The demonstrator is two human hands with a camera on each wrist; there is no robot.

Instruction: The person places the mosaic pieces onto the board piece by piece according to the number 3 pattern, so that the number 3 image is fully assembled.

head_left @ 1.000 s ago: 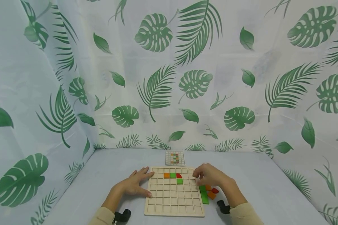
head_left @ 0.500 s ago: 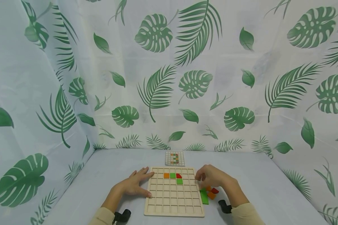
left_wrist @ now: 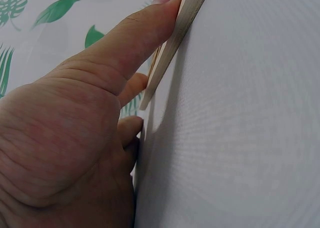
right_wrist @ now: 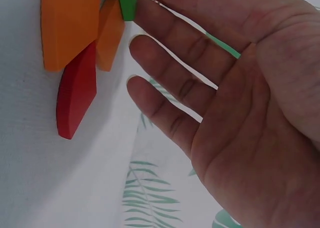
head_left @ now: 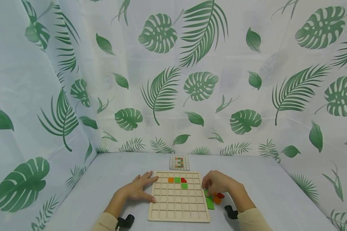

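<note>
In the head view my left hand (head_left: 138,188) lies spread at the left edge of a pale wooden grid board (head_left: 177,208), thumb and a fingertip on its rim. The left wrist view shows the thumb (left_wrist: 130,40) straight along that edge. Set in the board are an orange square (head_left: 171,180), two green squares (head_left: 177,180) and a red rounded piece (head_left: 183,180). Beside the board's right edge, my right hand (head_left: 218,182) bends over loose pieces, thumb and index pinching a green square (right_wrist: 128,2). Its other fingers (right_wrist: 165,62) stay off the pieces; the pinch is partly cut off.
Next to the right hand lie another green piece (head_left: 209,203), orange pieces (head_left: 217,200) and a red piece (head_left: 220,195). Behind the board sits a small card (head_left: 179,162) with a coloured grid pattern. A leaf-print curtain (head_left: 167,96) encloses the white table (head_left: 104,179).
My right hand has moved from over the board's right edge down to the loose pieces, and a green square there has shifted slightly left. My left hand and the board have stayed in place.
</note>
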